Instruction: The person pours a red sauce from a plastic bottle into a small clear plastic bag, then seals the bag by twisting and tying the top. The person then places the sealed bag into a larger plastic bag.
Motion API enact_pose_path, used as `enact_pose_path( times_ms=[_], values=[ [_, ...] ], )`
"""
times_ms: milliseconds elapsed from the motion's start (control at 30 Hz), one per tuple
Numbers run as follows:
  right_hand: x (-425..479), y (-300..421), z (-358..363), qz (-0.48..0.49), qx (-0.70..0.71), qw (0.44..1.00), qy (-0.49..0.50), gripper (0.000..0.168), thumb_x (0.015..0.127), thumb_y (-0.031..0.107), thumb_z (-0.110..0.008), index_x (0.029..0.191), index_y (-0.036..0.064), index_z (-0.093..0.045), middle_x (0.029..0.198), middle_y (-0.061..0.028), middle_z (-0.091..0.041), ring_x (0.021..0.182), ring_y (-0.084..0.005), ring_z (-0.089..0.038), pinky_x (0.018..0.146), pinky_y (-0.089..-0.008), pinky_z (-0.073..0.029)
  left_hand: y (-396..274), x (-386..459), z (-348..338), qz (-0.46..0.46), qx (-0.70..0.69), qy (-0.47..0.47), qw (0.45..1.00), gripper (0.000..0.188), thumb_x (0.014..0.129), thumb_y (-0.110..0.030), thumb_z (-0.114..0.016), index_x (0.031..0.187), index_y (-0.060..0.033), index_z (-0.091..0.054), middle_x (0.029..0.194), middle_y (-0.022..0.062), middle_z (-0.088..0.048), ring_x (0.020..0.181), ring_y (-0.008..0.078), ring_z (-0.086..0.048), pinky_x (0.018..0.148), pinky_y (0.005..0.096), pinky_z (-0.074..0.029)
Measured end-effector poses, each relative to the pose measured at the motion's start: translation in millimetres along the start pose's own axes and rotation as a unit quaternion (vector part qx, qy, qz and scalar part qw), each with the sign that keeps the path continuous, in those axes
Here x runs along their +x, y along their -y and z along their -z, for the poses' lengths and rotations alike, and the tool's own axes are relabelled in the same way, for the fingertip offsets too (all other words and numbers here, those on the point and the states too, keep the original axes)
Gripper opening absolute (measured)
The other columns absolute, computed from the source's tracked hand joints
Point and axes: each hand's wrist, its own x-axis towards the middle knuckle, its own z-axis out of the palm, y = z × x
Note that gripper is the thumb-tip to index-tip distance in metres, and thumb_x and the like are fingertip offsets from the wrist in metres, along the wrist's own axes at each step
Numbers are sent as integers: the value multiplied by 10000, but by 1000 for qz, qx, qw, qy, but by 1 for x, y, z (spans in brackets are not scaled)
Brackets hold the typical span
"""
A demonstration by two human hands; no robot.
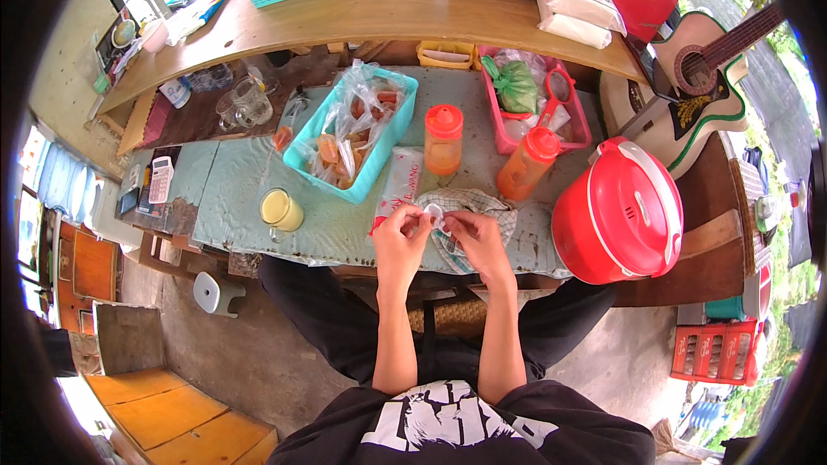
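Note:
My left hand (402,232) and my right hand (479,239) meet above the table's front edge. Between their fingertips they pinch a small, thin white piece of plastic or paper (434,214); which of the two it is I cannot tell. Below it lies a crumpled checked cloth (501,214). Just beyond my left hand rests a white plastic pack with red print (403,174). Farther back stand two orange squeeze bottles (444,142), one upright and one looking tilted. A turquoise basket (362,190) holds several clear plastic bags with orange-brown contents.
To the right stands a red lidded container (607,206), with a guitar (698,77) behind it. A pink basket (575,142) holds bags and a red-handled strainer. On the left are a glass mug of yellow drink (282,209) and a calculator (161,179). A wooden shelf (387,9) overhangs the table's back.

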Motion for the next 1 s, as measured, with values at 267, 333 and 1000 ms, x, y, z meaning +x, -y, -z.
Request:
enact_pose_path(
  times_ms=[267, 333, 1000],
  values=[
    [3, -5, 1, -63, 151, 986, 26, 260, 937, 188, -691, 1114, -2, -681, 896, 2, -669, 730, -66, -539, 627, -222, -426, 4, 2, -6, 42, -123, 31, 991, 225, 915, -125, -704, 1030, 62, -657, 770, 55, -707, 676, 40, -583, 586, 218, -437],
    [3, -4, 3, -67, 174, 982, 37, 262, 934, 219, -700, 1103, 20, -684, 905, 10, -674, 750, -56, -543, 624, -214, -418, 1, 3, -5, 50, -123, 36, 990, 247, 916, -129, -706, 1059, 67, -658, 785, 63, -716, 693, 46, -605, 601, 221, -450],
    [5, 1, 4, -96, 225, 966, 81, 219, 930, 287, -689, 984, 75, -678, 833, 35, -658, 663, -18, -499, 549, -191, -301, -5, 0, -3, 77, -186, 84, 976, 128, 919, -80, -670, 881, 37, -637, 737, 90, -720, 638, 42, -599, 535, 220, -413]
  ],
)
